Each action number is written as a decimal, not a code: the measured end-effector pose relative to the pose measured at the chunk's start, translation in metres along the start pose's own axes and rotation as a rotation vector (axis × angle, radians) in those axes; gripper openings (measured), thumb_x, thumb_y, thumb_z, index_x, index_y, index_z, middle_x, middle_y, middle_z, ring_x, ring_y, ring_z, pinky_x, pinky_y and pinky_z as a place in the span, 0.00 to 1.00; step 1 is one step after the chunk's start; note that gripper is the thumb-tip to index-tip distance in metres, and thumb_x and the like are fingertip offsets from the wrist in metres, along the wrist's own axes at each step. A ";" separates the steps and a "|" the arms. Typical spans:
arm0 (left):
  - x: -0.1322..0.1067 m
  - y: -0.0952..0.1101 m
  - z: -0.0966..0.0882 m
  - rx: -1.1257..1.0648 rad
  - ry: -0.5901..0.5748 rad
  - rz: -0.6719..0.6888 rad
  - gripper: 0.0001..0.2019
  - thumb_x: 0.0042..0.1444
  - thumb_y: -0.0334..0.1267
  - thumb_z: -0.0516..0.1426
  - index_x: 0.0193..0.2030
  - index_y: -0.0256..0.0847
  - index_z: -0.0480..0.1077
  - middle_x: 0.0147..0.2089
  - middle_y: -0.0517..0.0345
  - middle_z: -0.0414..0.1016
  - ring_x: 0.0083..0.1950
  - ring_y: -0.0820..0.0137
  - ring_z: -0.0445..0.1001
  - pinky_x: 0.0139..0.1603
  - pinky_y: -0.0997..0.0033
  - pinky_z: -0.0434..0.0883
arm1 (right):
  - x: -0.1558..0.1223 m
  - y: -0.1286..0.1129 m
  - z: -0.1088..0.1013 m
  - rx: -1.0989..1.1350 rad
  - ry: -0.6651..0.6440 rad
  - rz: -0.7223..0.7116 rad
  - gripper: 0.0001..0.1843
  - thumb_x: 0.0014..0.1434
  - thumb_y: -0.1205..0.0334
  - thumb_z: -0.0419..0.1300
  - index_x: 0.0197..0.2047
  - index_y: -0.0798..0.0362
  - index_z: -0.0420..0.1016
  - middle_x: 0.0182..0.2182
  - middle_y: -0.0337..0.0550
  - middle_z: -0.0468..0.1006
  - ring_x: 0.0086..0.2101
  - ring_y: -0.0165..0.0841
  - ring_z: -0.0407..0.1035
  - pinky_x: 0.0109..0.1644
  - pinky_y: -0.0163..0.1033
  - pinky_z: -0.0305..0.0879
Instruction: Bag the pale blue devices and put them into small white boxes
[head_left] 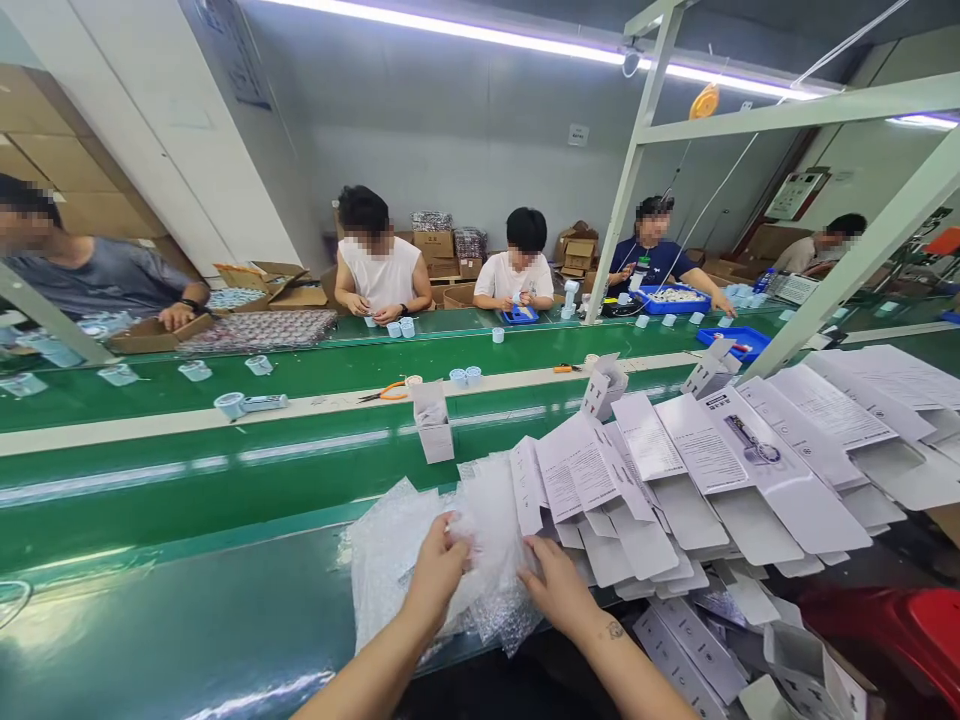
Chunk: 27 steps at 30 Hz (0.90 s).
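Clear, crinkly bubble-wrap pouch (491,545) being pinched at the near edge of the green conveyor table (187,620), on top of a loose heap of similar bubble-wrap pouches (386,560); left hand (439,570) closing thumb and fingers on its left side; right hand (559,590) pressing fingertips on its right side, grip there looking narrow, though hard to tell whether actually clamped; probably separating one pouch from the heap, so best peeling a single layer only, keeping both holds near the top edge and avoiding dragging neighbours along; lying just to the right, a fanned spread of flat white printed cardboard cartons (720,470); standing further out on the belt, a folded small white carton (433,425); beyond, orange-handled pliers (386,392); sitting across the line, other people (517,265) working with small pale-blue parts.
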<state>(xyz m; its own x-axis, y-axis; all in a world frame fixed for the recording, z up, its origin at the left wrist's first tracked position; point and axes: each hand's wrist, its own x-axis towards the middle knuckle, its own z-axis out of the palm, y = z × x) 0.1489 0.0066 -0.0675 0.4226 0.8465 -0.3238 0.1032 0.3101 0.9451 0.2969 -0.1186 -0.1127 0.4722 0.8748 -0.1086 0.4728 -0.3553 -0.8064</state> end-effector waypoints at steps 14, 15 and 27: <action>-0.060 0.060 -0.041 -0.373 0.347 0.259 0.28 0.37 0.45 0.69 0.44 0.43 0.64 0.36 0.62 0.78 0.37 0.67 0.77 0.40 0.66 0.75 | -0.027 -0.134 0.035 1.042 -0.374 0.104 0.42 0.40 0.52 0.72 0.55 0.48 0.58 0.48 0.48 0.75 0.41 0.36 0.73 0.42 0.40 0.68; -0.065 0.055 -0.040 -0.328 0.360 0.269 0.27 0.38 0.46 0.69 0.43 0.43 0.65 0.38 0.60 0.79 0.40 0.64 0.78 0.42 0.64 0.75 | -0.026 -0.145 0.040 1.122 -0.281 0.108 0.38 0.41 0.51 0.72 0.51 0.50 0.60 0.46 0.46 0.76 0.41 0.35 0.72 0.43 0.39 0.67; -0.102 0.027 -0.110 0.528 0.514 0.445 0.27 0.42 0.48 0.63 0.51 0.44 0.71 0.50 0.47 0.69 0.50 0.55 0.71 0.43 0.60 0.74 | -0.023 -0.155 0.056 0.749 -0.177 -0.127 0.12 0.49 0.59 0.62 0.38 0.53 0.75 0.30 0.38 0.75 0.31 0.31 0.64 0.37 0.37 0.61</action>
<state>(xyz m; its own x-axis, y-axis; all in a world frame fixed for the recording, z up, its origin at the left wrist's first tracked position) 0.0098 -0.0239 -0.0140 0.0764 0.9720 0.2221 0.4840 -0.2309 0.8441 0.1710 -0.0647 -0.0181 0.2924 0.9558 -0.0300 -0.1428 0.0127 -0.9897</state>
